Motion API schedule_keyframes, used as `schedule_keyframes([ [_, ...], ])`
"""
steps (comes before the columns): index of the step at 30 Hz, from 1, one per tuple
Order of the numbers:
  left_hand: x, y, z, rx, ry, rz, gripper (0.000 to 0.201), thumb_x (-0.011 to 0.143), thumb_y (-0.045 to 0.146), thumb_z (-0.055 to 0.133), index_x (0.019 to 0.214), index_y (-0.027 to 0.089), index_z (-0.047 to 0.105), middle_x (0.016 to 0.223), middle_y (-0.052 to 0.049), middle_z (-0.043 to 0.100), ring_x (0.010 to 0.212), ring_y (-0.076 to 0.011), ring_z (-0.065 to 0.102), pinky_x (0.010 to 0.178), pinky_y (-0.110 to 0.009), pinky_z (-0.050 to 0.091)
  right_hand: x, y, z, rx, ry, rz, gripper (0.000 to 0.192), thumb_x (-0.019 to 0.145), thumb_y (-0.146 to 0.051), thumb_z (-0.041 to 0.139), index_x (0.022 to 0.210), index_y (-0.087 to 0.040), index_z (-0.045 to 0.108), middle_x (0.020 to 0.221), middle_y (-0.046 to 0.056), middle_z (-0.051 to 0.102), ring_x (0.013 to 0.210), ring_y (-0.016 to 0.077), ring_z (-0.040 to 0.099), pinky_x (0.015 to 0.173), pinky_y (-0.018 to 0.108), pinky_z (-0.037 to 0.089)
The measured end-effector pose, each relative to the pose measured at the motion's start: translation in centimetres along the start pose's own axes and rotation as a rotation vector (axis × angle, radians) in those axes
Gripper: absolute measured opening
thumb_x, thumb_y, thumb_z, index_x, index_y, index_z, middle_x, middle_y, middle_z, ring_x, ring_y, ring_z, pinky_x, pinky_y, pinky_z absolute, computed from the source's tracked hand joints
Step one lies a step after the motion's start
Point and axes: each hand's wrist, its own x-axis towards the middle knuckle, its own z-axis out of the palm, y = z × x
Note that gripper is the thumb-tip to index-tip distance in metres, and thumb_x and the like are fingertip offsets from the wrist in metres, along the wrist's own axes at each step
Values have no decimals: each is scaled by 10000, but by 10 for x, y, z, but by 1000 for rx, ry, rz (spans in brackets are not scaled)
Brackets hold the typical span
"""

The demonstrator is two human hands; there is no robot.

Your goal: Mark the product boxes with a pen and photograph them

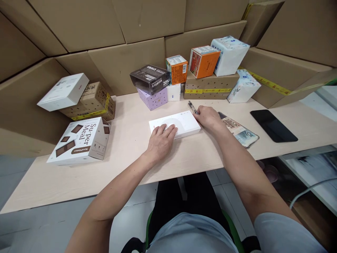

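Note:
A flat white box (184, 123) lies on the table in front of me. My left hand (161, 141) rests on its left part, palm down with the fingers stretched out. Just past the box's right end, my right hand (209, 117) is low at the tabletop with its fingers curled. A dark pen with a clear barrel (193, 106) sticks out from these fingers, pointing away and to the left. Under my right forearm, and partly hidden by it, lies a phone in a case printed with banknotes (238, 130).
At the right lies a black phone (273, 125). A white "Super Meal" box (79, 140) and a stacked carton (98, 102) stand left. Behind are a black box (150, 78) on a purple box (153, 99), orange boxes (204, 61) and tissue packs (229, 54). Cardboard walls (126, 63) enclose the back.

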Motion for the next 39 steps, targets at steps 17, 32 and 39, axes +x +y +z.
schedule_keyframes([
  [17,1,-5,5,38,98,43,455,929,131,489,1373,158,580,1453,-47,580,1202,-337,530,948,-479,458,-80,82,-36,-73,114,98,809,761,-673,633,1406,-191,554,1383,199,572,1244,447,490,957,540,441],
  [32,1,-5,10,51,145,77,456,917,105,473,1358,148,581,1433,-96,591,1185,-326,552,918,-460,445,-83,58,-38,1127,138,115,591,766,-644,658,1169,-212,658,1052,103,737,871,269,685,760,432,571],
  [39,3,-3,9,106,206,94,428,930,118,459,1340,132,581,1386,-99,620,1148,-319,562,900,-452,438,-60,-40,-40,2001,-572,-76,581,924,-590,339,1189,-158,623,1001,132,752,851,258,709,681,414,602],
])
